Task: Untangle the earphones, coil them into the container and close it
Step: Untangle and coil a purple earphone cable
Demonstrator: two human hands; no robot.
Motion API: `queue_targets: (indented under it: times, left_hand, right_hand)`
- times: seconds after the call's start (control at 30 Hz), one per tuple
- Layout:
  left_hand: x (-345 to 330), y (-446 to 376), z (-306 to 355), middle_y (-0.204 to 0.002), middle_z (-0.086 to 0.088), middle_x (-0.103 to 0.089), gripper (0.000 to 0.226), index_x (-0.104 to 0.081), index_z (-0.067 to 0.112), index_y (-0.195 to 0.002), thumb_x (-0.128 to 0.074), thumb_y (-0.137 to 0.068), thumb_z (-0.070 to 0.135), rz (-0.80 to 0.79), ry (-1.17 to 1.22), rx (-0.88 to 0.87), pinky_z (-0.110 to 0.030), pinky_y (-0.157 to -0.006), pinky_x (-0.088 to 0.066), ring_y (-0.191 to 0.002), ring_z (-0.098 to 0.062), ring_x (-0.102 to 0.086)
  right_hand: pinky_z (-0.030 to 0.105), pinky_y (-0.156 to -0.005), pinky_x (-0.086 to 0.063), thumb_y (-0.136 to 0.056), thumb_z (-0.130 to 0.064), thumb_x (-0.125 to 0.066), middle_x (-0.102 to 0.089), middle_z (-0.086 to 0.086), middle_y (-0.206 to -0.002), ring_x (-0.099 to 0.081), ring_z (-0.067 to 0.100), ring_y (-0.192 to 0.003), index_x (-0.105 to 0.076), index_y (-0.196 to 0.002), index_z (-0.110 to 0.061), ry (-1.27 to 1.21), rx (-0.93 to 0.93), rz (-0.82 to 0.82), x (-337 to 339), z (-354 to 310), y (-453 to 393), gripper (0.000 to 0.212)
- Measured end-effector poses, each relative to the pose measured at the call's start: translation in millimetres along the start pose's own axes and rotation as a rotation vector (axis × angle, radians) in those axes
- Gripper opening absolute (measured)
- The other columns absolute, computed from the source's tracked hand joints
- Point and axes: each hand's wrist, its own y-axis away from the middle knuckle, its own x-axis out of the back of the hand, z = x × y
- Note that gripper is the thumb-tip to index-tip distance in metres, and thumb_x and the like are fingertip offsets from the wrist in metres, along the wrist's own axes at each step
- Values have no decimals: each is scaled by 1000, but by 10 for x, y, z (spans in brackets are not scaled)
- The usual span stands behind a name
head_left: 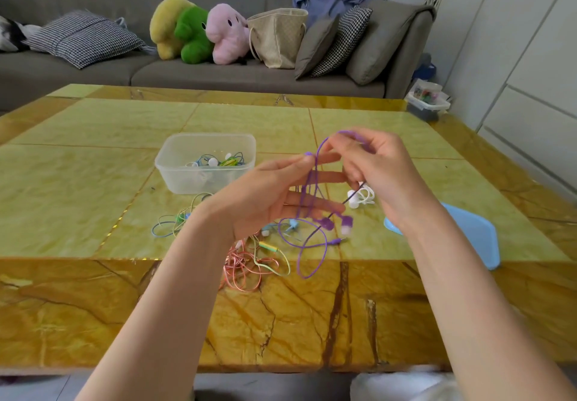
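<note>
Both hands are holding the purple earphones point(312, 201) above the counter point(93, 163). The left hand point(265, 194) is pinching the cord near its top with thumb and forefinger, other fingers spread. The right hand point(381, 169) is gripping the upper loop with curled fingers. The cord's lower end is lying on the counter. The open container point(175, 157) is standing behind, holding some earphones. The blue lid point(477, 238) is lying at the right. A tangled pile point(249, 260) is lying beneath the left hand.

Counts of items in view

Two hands point(265, 194) point(384, 176), one clear container point(204, 163), one blue lid point(474, 238), three plush toys point(199, 32), one bag point(278, 37) were visible.
</note>
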Motion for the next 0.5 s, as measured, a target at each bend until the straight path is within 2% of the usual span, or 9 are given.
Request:
queue_targets:
  times: [0.07,0.13,0.2,0.27,0.33,0.43,0.5]
  left_hand:
    - [-11,12,7,-109,-2,-70,35,-57,20,-124,-33,-99,29,-29,-109,30,-20,-52,-48,-65,-16,-67]
    - [-24,-3,-16,-95,-2,-72,33,-60,21,-119,-34,-99,29,-45,-152,61,-18,-43,-35,-49,-9,-49]
    - [-31,-17,-37,-81,-5,-70,34,-62,20,-116,-35,-97,29,-75,-142,38,-17,-47,-31,-51,-14,-27]
    - [-32,-30,-49,-73,-6,-68,35,-63,19,-113,-37,-94,31,-112,-123,12,-20,-55,-31,-62,-29,-17]
    - [-24,-35,-52,-70,-7,-67,35,-65,18,-110,-40,-90,33,-135,-96,2,-26,-63,-31,-64,-29,-19]
    - [-4,-38,-72,-73,-7,-68,36,-65,14,-108,-41,-89,32,-137,-77,-15,-32,-80,-34,-69,-21,-39]
    - [14,-47,-88,-74,-5,-69,35,-65,11,-107,-40,-91,29,-114,-86,-26,-25,-79,-39,-69,-15,-44]
  right_hand:
    - [20,-37,-20,-95,-18,-51,-32,-8,-40,-24,8,-37,-61,-76,-13,-132,-37,14,79,-2,-9,21]
    - [21,-38,-10,-95,-22,-51,-28,-7,-42,-18,7,-36,-61,-74,-14,-208,-75,30,167,-14,-16,24]
    - [22,-38,-8,-95,-24,-50,-27,-8,-42,-17,6,-36,-60,-71,-13,-271,-98,75,213,-10,-21,28]
    - [19,-36,-11,-96,-25,-49,-27,-8,-42,-17,5,-36,-59,-70,-12,-295,-107,127,225,22,-28,30]
    - [18,-35,-14,-96,-26,-48,-28,-7,-44,-17,6,-37,-57,-70,-13,-258,-96,156,204,56,-33,31]
    - [17,-35,-16,-98,-26,-44,-30,-5,-47,-18,7,-39,-55,-71,-13,-227,-75,168,163,63,-43,32]
    - [18,-36,-16,-99,-27,-42,-32,-4,-49,-19,7,-39,-55,-73,-13,-223,-70,164,150,58,-44,33]
